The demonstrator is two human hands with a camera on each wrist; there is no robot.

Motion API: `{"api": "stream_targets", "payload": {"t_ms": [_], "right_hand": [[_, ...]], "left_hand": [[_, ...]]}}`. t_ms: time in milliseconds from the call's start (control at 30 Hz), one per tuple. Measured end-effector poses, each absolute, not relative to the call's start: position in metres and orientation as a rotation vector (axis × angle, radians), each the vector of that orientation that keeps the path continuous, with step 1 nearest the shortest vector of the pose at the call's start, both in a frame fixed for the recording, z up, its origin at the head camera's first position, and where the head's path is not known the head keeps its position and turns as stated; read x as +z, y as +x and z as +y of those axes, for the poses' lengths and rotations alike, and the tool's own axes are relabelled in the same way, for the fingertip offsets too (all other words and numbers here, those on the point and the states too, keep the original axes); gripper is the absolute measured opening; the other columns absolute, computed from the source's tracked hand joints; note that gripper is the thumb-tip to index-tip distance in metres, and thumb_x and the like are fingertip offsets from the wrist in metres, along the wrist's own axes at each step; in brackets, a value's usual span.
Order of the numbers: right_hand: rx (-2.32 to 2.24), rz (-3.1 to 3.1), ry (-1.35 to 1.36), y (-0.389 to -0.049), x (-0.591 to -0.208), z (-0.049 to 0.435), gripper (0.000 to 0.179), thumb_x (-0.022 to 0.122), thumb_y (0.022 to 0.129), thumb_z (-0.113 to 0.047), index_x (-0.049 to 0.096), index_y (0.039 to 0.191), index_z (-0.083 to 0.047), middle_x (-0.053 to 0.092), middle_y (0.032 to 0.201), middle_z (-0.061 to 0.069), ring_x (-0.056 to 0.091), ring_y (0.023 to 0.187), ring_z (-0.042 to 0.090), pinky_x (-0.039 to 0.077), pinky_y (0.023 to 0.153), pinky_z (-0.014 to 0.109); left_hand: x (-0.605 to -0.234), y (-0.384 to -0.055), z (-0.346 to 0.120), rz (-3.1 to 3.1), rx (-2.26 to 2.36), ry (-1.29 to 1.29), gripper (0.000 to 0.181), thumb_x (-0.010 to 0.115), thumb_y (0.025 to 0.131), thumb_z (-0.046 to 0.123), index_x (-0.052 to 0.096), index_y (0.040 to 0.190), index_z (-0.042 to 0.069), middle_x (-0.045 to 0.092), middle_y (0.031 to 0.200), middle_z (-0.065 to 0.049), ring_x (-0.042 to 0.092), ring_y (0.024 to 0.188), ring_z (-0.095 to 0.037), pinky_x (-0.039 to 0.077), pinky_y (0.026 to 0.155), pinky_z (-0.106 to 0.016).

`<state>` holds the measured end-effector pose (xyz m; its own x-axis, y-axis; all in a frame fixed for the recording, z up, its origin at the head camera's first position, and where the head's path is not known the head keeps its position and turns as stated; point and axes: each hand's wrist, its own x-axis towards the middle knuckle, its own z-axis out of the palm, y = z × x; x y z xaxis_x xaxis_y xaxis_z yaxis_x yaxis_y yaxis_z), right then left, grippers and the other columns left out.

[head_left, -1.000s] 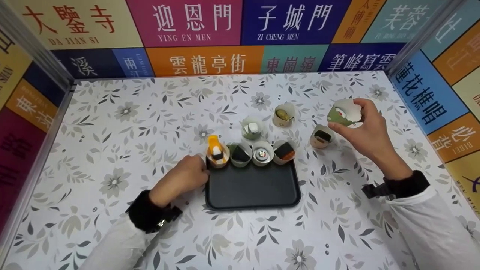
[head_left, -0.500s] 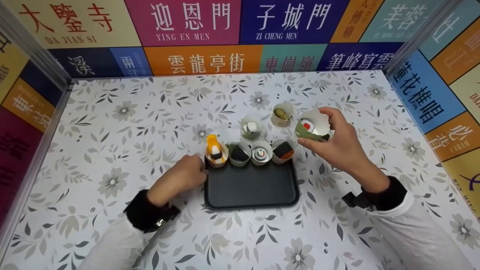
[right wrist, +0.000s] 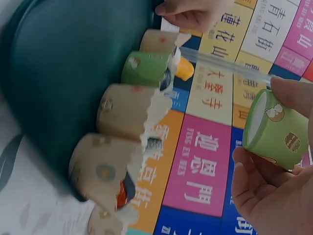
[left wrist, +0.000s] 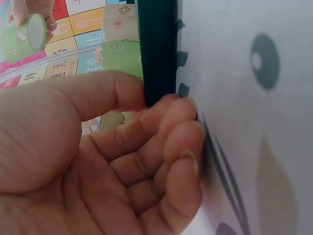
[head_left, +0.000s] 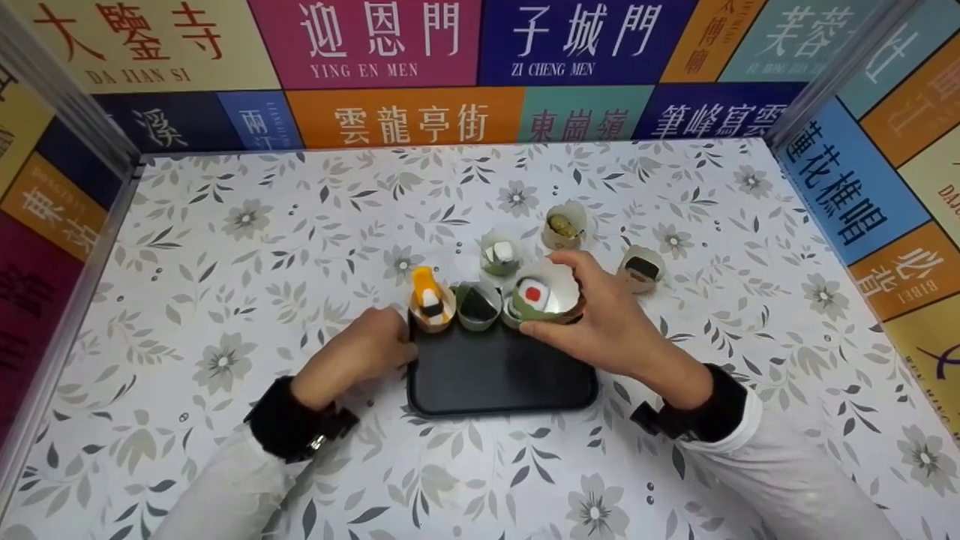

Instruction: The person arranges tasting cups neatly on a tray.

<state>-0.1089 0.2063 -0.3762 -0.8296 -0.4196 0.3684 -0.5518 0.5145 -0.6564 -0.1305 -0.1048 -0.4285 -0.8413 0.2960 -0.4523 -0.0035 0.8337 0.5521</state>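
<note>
My right hand pinches a green paper cup between thumb and fingers. Inside it sits a white sushi roll with a red centre. The cup is above the far right part of a black tray; the right wrist view shows it apart from the tray. My left hand grips the tray's left rim, its thumb against the edge. Along the tray's far side stand a cup with a yellow-topped piece, a green cup with a black piece, and two tan cups, mostly hidden from the head view.
Beyond the tray on the floral table stand a cup with a white piece, one with an olive-green filling, and one with a dark-banded piece. Lettered panels wall in the back and sides.
My right hand has carried the green cup leftward and nearer, from above the table's right side to above the tray's cup row. My left hand has stayed at the tray rim.
</note>
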Motion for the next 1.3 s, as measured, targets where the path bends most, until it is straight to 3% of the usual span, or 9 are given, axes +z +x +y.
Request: {"api": "stream_targets", "payload": {"t_ms": [100, 300, 500, 733, 1300], "right_hand": [[1.224, -2.637, 0.88, -0.105, -0.378, 0.192, 0.076, 0.095, 0.078, -0.021, 0.052, 0.137, 0.001, 0.069, 0.111, 0.007, 0.067, 0.089, 0.016, 0.055, 0.077, 0.032], [1.215, -2.818, 0.904, -0.1, -0.383, 0.164, 0.077, 0.091, 0.081, -0.026, 0.051, 0.142, -0.002, 0.066, 0.125, 0.008, 0.065, 0.11, 0.021, 0.053, 0.096, 0.042], [1.161, -2.977, 0.968, -0.095, -0.39, 0.14, 0.07, 0.088, 0.083, -0.026, 0.052, 0.141, -0.01, 0.064, 0.122, 0.003, 0.063, 0.108, 0.018, 0.052, 0.094, 0.04], [1.063, -3.034, 1.09, -0.091, -0.405, 0.122, 0.068, 0.086, 0.084, -0.025, 0.05, 0.14, -0.011, 0.062, 0.129, 0.008, 0.059, 0.119, 0.021, 0.049, 0.102, 0.04], [0.988, -3.107, 1.22, -0.09, -0.433, 0.107, 0.066, 0.084, 0.085, -0.011, 0.049, 0.141, -0.007, 0.059, 0.133, 0.014, 0.057, 0.124, 0.025, 0.05, 0.102, 0.04]], "left_hand": [[-0.428, -0.13, -0.105, 2.476, 0.74, 0.223, 0.022, 0.069, 0.09, 0.012, 0.064, 0.069, 0.008, 0.06, 0.068, -0.004, 0.053, 0.058, -0.018, 0.041, 0.053, -0.03], [-0.429, -0.131, -0.104, 2.467, 0.721, 0.224, 0.026, 0.067, 0.091, 0.013, 0.061, 0.066, 0.01, 0.057, 0.064, -0.003, 0.052, 0.056, -0.018, 0.041, 0.052, -0.03], [-0.431, -0.131, -0.106, 2.483, 0.738, 0.256, 0.025, 0.066, 0.091, 0.012, 0.059, 0.067, 0.011, 0.056, 0.064, -0.002, 0.053, 0.058, -0.019, 0.041, 0.054, -0.03], [-0.432, -0.129, -0.109, 2.499, 0.806, 0.283, 0.022, 0.065, 0.095, 0.015, 0.059, 0.074, 0.01, 0.058, 0.073, -0.005, 0.057, 0.071, -0.024, 0.045, 0.065, -0.035], [-0.432, -0.13, -0.109, 2.507, 0.804, 0.301, 0.019, 0.064, 0.092, 0.012, 0.059, 0.075, 0.009, 0.057, 0.068, -0.004, 0.055, 0.064, -0.022, 0.042, 0.059, -0.033]]}}
